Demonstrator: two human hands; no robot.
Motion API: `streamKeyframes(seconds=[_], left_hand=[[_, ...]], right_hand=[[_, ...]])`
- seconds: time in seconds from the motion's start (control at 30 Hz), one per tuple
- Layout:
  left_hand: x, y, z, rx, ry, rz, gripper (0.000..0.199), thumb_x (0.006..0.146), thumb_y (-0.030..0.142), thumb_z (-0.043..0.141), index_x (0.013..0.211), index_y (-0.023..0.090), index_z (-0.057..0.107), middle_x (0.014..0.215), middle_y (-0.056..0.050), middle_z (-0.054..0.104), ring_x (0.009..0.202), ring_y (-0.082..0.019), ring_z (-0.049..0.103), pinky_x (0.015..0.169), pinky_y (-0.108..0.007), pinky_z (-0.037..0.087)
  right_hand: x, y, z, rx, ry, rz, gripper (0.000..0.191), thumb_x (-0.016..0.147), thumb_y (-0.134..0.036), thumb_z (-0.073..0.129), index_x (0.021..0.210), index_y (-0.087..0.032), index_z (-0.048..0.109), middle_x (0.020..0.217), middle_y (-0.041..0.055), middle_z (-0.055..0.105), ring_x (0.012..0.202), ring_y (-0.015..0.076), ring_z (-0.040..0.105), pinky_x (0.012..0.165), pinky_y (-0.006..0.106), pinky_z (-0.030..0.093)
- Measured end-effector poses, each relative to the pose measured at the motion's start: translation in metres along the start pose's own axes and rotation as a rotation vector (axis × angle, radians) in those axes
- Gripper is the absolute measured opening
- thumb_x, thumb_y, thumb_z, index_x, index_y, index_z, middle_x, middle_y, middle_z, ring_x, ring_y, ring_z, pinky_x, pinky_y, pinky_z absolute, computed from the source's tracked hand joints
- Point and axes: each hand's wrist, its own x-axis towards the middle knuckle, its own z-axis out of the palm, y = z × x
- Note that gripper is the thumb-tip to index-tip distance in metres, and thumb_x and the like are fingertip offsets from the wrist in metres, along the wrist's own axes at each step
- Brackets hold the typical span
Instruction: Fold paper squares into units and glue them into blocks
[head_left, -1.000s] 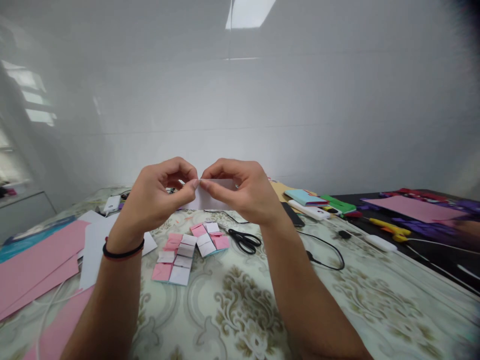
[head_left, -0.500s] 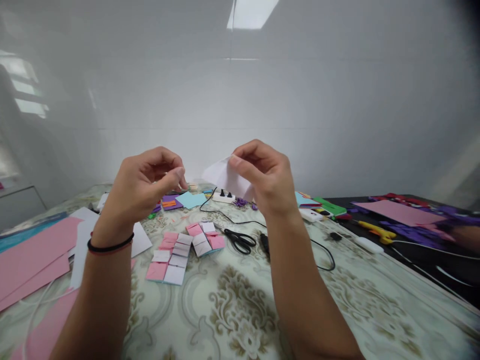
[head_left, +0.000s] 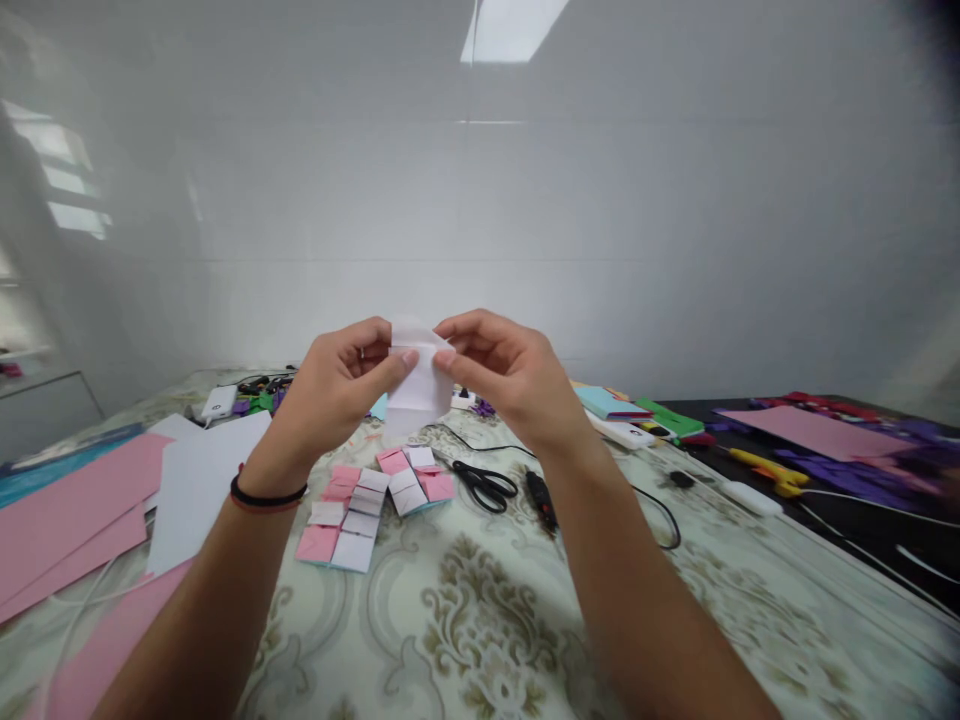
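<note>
Smooth grey-white wall [head_left: 300, 150] fills the upper half of the view, behind a table spread with a pale floral cloth [head_left: 495, 650]. At the centre, raised above the cloth, is a small piece of white paper [head_left: 420, 388] crossed by faint creases. The left hand [head_left: 330, 385] grips its left edge, thumb flat on the near face and fingers curled behind. The right hand [head_left: 517, 375] pinches the right edge likewise, its forefinger near the slanting top corner. To work the paper neatly, it would seem best to keep both thumbs level, match the edges before pressing, and run a thumb outward along each crease; with nothing firm behind it, a light, even hold should prevent skewing. Below the hands lie a larger block of folded pink and white paper [head_left: 361, 525] and, just beside it, a smaller block [head_left: 407, 492]. Next come black-handled scissors [head_left: 470, 474], then a dark tool [head_left: 540, 500] near the right forearm. Farther out, white sheets [head_left: 202, 480] and pink sheets [head_left: 82, 500] lie to the left; a yellow tool [head_left: 784, 480] lies to the right.
</note>
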Motion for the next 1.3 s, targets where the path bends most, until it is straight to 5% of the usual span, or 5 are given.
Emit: streamKeyframes(seconds=[0.47,0.67,0.9,1.17,1.3], left_hand=[[-0.108,-0.061,0.033,-0.280,-0.137,-0.532,0.022,0.094,0.031,0.065,0.110,0.021,0.054,0.064,0.007,0.061,0.055,-0.010,0.061,0.056,-0.019,0.047],[-0.125,-0.071,0.028,-0.141,-0.156,-0.330,0.007,0.097,0.025,0.061,0.097,0.018,0.064,0.079,-0.002,0.068,0.061,-0.011,0.059,0.053,-0.019,0.044],[-0.135,-0.055,0.027,0.106,-0.111,-0.117,0.019,0.096,0.009,0.053,0.088,0.020,0.066,0.075,0.001,0.066,0.059,-0.009,0.051,0.052,-0.019,0.038],[-0.137,-0.062,0.032,-0.002,-0.132,-0.239,0.005,0.096,0.022,0.063,0.092,0.021,0.061,0.076,0.002,0.063,0.062,-0.010,0.057,0.055,-0.020,0.044],[-0.136,-0.065,0.036,0.036,-0.143,-0.337,0.023,0.093,0.030,0.071,0.114,0.023,0.064,0.089,-0.001,0.072,0.068,-0.012,0.065,0.056,-0.020,0.048]], right_hand=[[-0.121,0.053,0.010,-0.082,-0.118,0.229,0.014,0.092,-0.017,0.066,0.099,-0.019,0.078,0.091,0.0044,0.075,0.073,0.0119,0.063,0.065,0.023,0.049],[-0.129,0.059,0.012,0.013,-0.198,0.226,0.011,0.094,-0.025,0.067,0.094,-0.017,0.075,0.087,0.0048,0.072,0.078,0.0136,0.065,0.070,0.024,0.052],[-0.135,0.058,0.016,0.020,-0.187,0.188,0.013,0.090,-0.020,0.076,0.102,-0.021,0.076,0.092,0.0036,0.073,0.081,0.0126,0.068,0.076,0.024,0.056],[-0.136,0.056,0.020,-0.066,-0.121,0.205,0.010,0.088,-0.020,0.076,0.098,-0.019,0.074,0.090,0.0036,0.072,0.075,0.0122,0.067,0.071,0.024,0.056],[-0.136,0.053,0.021,-0.194,-0.145,0.115,0.007,0.091,-0.017,0.071,0.098,-0.018,0.073,0.089,0.0036,0.073,0.076,0.0129,0.068,0.072,0.026,0.054]])
